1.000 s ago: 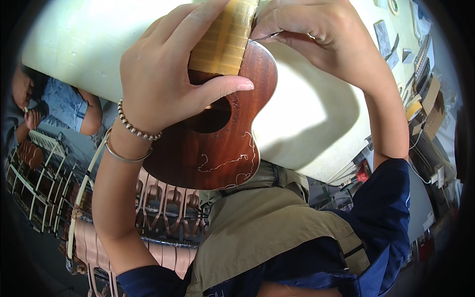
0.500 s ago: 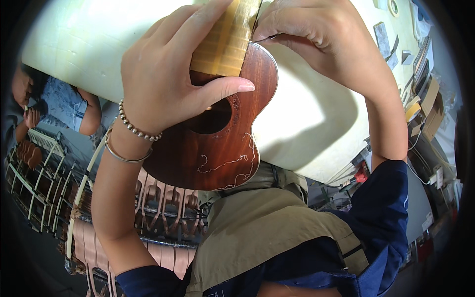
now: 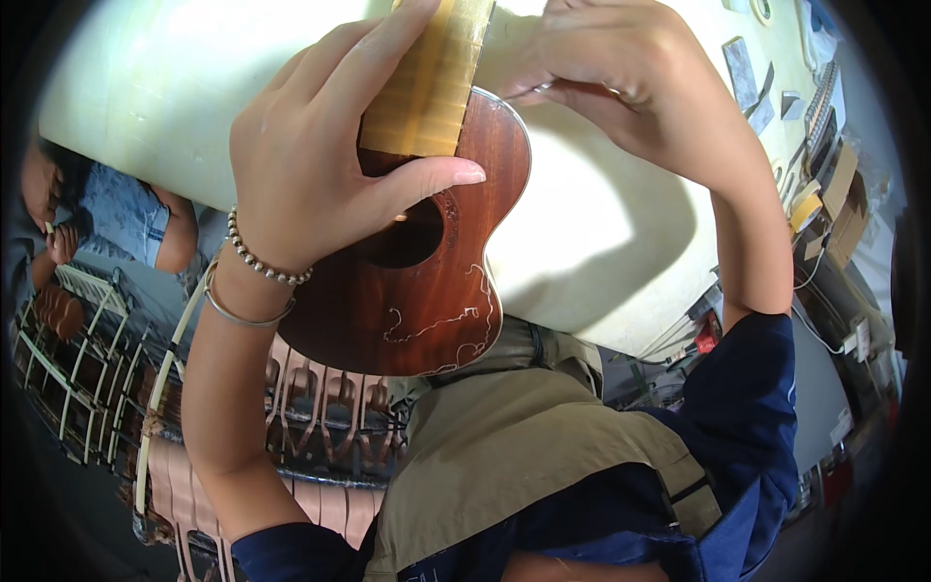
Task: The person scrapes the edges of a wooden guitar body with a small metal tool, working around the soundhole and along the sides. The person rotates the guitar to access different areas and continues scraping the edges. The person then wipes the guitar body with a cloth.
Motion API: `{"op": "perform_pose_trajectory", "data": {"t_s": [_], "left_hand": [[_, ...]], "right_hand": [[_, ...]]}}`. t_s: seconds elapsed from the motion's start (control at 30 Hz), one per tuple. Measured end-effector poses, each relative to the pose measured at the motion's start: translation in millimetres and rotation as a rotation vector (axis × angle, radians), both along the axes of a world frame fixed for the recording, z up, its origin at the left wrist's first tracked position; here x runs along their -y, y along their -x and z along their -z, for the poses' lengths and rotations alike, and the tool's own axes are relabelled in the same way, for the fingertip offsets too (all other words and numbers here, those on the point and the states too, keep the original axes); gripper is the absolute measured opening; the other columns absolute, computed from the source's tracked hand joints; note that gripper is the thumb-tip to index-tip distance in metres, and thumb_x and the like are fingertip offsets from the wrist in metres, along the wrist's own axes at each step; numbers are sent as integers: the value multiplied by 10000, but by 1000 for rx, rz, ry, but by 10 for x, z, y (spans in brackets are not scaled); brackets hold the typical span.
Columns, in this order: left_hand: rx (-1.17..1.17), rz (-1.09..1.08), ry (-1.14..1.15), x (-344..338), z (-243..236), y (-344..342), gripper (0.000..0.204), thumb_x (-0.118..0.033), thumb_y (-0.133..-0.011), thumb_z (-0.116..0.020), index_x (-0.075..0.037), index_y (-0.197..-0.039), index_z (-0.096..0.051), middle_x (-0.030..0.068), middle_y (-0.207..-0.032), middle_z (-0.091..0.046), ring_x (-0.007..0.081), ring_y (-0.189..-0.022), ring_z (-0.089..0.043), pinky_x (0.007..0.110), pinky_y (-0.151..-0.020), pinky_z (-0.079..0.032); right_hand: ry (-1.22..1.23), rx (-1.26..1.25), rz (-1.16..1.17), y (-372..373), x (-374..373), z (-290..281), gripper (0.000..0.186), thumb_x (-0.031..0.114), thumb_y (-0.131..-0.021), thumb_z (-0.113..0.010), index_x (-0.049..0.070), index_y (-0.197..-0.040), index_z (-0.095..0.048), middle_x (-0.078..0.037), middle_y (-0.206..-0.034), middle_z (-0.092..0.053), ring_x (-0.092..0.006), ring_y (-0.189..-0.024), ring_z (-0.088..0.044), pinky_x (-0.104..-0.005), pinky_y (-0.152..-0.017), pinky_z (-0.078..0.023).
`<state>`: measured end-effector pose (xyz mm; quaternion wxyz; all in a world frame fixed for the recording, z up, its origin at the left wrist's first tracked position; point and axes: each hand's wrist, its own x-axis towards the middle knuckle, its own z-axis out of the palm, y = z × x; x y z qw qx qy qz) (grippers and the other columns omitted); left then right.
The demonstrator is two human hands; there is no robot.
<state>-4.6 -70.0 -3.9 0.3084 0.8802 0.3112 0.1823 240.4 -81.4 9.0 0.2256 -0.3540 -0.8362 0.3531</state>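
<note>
A brown ukulele point(image 3: 465, 228) lies tilted, its lower body against my apron. Yellowish tape covers its fingerboard point(image 3: 427, 102). My left hand point(image 3: 310, 145) holds it by the neck, the thumb stretched across the top just above the sound hole point(image 3: 412, 238). At the upper right edge of the body, my right hand point(image 3: 601, 63) is closed in a pinch. Something thin shows at its fingertips, too small and blurred to name. Thin pale curly strands point(image 3: 441, 320) lie on the lower part of the body.
The ukulele's upper part is over a pale table point(image 3: 601, 252). Flat grey pieces point(image 3: 745, 73) and a tape roll point(image 3: 805, 209) are at the right. To the left, a rack point(image 3: 155, 407) holds several pinkish wooden parts point(image 3: 320, 388). Another person point(image 3: 121, 209) sits at far left.
The ukulele and my left hand have shifted slightly left. My right hand has moved a little, its fingertips now slightly lower along the body's edge.
</note>
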Motion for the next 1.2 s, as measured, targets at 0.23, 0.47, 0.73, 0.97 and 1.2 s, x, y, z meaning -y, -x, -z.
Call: {"op": "perform_pose_trajectory", "data": {"t_s": [0.23, 0.47, 0.73, 0.97, 1.2], "left_hand": [[8, 0, 14, -7, 22, 4, 954, -407, -641, -865, -62, -1432, -459, 156, -1156, -651, 274, -1011, -651, 342, -874, -515], [-9, 16, 6, -9, -5, -5, 957, -386, -642, -869, -51, -1434, -450, 157, -1163, -648, 265, -1016, -649, 342, -877, -514], [31, 21, 85, -7, 5, -13, 958, -353, -661, -868, -28, -1445, -421, 151, -1211, -633, 244, -1041, -640, 341, -913, -499], [5, 33, 60, 13, 20, -39, 955, -351, -671, -866, -24, -1446, -414, 142, -1267, -614, 235, -1087, -627, 335, -936, -492], [-25, 10, 35, 28, 17, -16, 897, -309, -690, -862, -17, -1423, -436, 144, -1364, -555, 243, -1143, -604, 337, -968, -476]], "right_hand": [[-13, 132, 58, -38, 155, 7, 158, 82, -725, -724, 65, -879, -689, -29, -771, -665, -211, -715, -588, -310, -649, -493], [5, 144, 252, -5, 440, -33, 222, -51, -626, -754, 41, -826, -724, -47, -769, -687, -193, -697, -573, -304, -577, -486], [-64, -12, 277, 53, 378, 39, 177, 60, -713, -716, 67, -888, -688, -37, -796, -671, -222, -730, -594, -313, -656, -489], [21, 188, 580, 192, 949, -80, 221, -89, -635, -705, 41, -813, -714, -37, -798, -706, -193, -696, -576, -298, -590, -497], [-48, 162, 633, 210, 793, -16, 241, -90, -652, -711, 68, -833, -728, -31, -698, -643, -185, -682, -564, -308, -580, -465]]}}
